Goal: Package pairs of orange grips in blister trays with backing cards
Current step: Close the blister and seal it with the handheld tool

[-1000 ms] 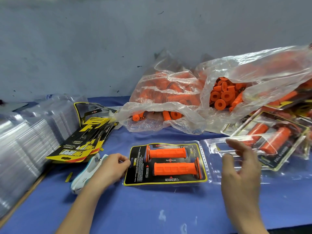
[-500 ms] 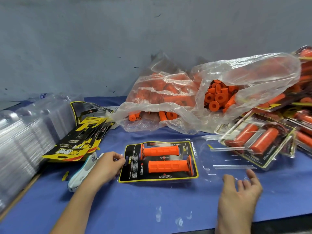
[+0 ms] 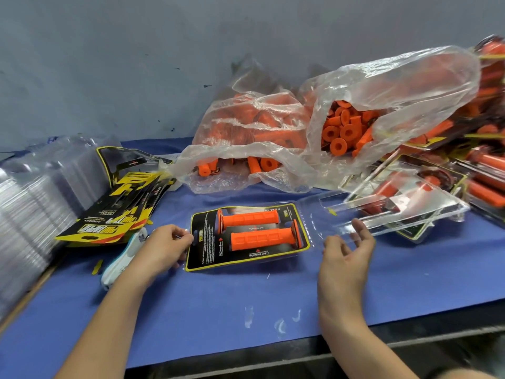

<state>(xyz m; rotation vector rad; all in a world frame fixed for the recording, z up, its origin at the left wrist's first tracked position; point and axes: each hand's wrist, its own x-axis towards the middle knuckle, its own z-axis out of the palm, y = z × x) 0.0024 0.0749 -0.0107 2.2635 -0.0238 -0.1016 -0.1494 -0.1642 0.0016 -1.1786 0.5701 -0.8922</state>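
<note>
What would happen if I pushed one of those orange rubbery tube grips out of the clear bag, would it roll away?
Probably a little. The loose orange tube grips in the clear crinkly plastic bag are round, so one would likely roll. But each has a wider flange at one end, so it may curve round instead of going straight. They look hollow, so probably light.

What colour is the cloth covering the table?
Blue, seen from the head camera, the only view.
</note>
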